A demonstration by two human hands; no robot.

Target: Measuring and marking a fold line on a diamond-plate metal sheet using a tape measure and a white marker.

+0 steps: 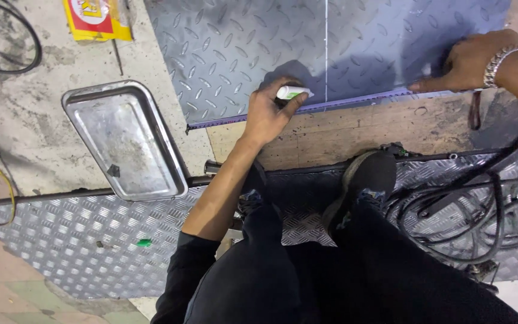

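Note:
My left hand grips a white marker with a green label, its tip against a long purple straightedge. The straightedge lies along the near edge of a grey checker-plate metal sheet. Further right, my right hand, with a metal bracelet at the wrist, presses flat on the straightedge and the sheet, fingers stretched to the left. A thin white line runs up the sheet just right of the marker.
A dented steel tray lies on the concrete at left. A second checker plate lies under my shoes, and on it are black cables at right. A yellow-red packet sits at top left.

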